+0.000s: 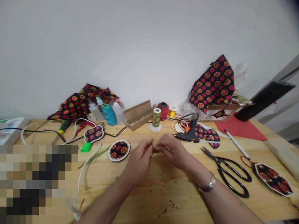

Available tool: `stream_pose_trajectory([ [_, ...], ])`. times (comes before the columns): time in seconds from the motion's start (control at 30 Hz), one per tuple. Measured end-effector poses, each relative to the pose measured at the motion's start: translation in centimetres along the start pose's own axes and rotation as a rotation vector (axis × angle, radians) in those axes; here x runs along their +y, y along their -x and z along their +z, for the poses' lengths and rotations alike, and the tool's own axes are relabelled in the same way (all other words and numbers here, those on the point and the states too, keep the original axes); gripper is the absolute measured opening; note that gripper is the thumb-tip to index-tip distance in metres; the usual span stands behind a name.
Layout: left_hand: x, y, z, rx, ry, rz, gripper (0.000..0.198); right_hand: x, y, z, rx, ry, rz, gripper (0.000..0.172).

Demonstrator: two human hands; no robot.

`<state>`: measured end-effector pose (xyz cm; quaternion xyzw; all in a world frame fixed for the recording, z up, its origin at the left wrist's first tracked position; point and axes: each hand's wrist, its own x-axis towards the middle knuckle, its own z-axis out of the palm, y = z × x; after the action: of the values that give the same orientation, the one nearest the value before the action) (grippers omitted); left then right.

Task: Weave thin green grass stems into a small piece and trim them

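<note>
- Labels: the cardboard box (211, 115) at 2 o'clock from the hands carries white labels, but the print's too small for me to read over this feed. The long open carton (139, 115) at 11 has pale marks, also unreadable.
- Surface: light wooden tabletop (179, 189) with visible grain, dark scraps scattered at 5 to 6 o'clock. Plain pale wall (149, 53) behind.
- My left hand (141, 154) has its thumb and fingers closed on a small greenish tuft (151, 142), right at centre. The right hand (170, 150) is just beside it, fingertips pinched together (can't tell if there's anything between them), with a silver cuff (209, 183) on the wrist.
- Around them: olive thread spool (156, 118) at 12, red spool (164, 112) just behind it, teal spool (109, 115) at 10, round patterned disc (119, 150) at 9.
- In the way: black-handled scissors (226, 171) lie between 3 and 4, near the right forearm. A white cable (82, 172) trails down past 8, left of the forearm. Dark patterned cloth (213, 84) is heaped on that labelled box.
</note>
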<state>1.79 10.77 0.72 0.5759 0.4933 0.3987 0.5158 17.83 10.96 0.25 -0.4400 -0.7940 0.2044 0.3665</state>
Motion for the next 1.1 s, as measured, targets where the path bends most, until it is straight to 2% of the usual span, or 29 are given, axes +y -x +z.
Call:
stream_pose_trajectory([
  [0.1, -0.2, 0.0, 0.0, -0.067, -0.028, 0.009, 0.013, -0.2, 0.0, -0.1, -0.059, 0.046, -0.044, 0.024],
  [0.27, -0.3, 0.0, 0.1, -0.068, -0.036, 0.009, 0.008, 0.1, 0.0, -0.1, -0.072, 0.09, -0.064, 0.019],
  [0.43, 0.3, -0.1, 0.0, -0.084, -0.032, 0.012, 0.012, 0.5, 0.0, -0.2, -0.06, 0.082, -0.032, 0.016],
  [0.87, 1.0, -0.1, -0.1, 0.026, 0.026, -0.111, 0.011, 0.5, 0.0, -1.0, -0.01, -0.003, -0.026, 0.015],
  [1.1, 0.4, -0.2, -0.1, -0.001, 0.201, -0.182, 0.021, 0.4, 0.1, -1.0, 0.001, -0.015, -0.017, 0.016],
])
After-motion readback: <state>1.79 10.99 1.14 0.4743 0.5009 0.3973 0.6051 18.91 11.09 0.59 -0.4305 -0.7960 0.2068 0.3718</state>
